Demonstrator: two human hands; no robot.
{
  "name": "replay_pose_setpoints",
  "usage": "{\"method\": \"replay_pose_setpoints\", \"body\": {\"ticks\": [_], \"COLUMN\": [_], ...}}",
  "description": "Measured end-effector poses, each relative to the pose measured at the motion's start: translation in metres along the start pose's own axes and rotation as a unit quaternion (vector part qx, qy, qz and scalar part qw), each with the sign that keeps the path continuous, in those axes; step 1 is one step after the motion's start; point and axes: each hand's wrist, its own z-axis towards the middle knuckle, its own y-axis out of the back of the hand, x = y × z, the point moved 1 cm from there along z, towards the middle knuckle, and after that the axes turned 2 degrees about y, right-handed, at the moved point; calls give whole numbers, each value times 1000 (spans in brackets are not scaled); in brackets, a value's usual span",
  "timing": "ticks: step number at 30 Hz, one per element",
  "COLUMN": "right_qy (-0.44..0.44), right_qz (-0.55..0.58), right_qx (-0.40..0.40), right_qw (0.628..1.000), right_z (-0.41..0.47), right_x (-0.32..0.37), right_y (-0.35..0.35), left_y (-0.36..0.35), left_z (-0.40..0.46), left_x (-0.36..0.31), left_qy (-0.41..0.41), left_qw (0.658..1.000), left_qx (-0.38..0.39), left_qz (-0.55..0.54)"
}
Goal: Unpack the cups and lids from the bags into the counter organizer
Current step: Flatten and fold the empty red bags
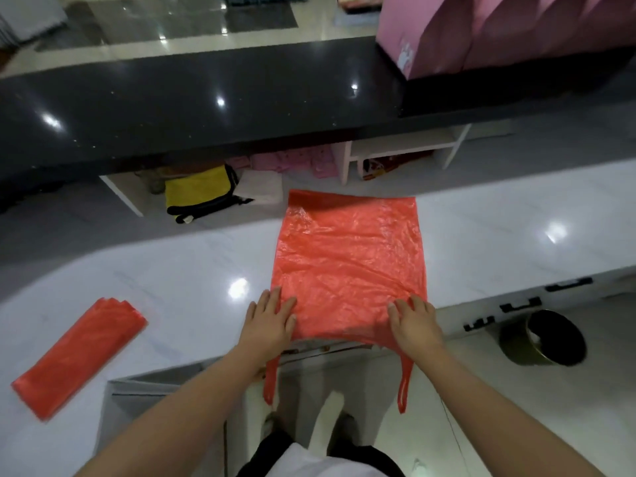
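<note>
Bag [347, 263] handles past counter [172, 280] edge

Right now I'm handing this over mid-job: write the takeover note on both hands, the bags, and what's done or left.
Left hand: flat, pressing the spread red bag's near left corner.
Right hand: fingers bent on its near right corner.
That bag lies flat and looks empty on the white counter, handles hanging off the edge.
A folded red bag lies to the left.
No cups, lids or organizer in view.
Left: probably fold this bag.
</note>
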Motion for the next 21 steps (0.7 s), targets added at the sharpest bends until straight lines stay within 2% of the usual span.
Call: {"method": "replay_pose_setpoints", "body": {"ticks": [5, 9, 11, 15, 19, 21], "right_qy": [18, 60, 77, 130, 153, 162], "right_qz": [53, 109, 129, 121, 103, 89], "right_qx": [-56, -39, -22, -12, 45, 35], "right_qw": [997, 991, 988, 984, 982, 982], "right_z": [-21, -38, -45, -51, -48, -45], "right_x": [16, 52, 78, 130, 169, 177], "right_y": [-10, -22, -29, -39, -43, -42], "left_y": [44, 76, 85, 72, 34, 18], "left_z": [49, 84, 85, 46, -17, -39], "left_x": [17, 31, 34, 32, 44, 49], "left_qy": [-57, -85, -87, -125, -109, -105], "left_qw": [995, 985, 984, 984, 987, 988], "left_qx": [26, -24, -43, -61, -83, -92], "left_qz": [81, 150, 151, 113, 85, 64]}}
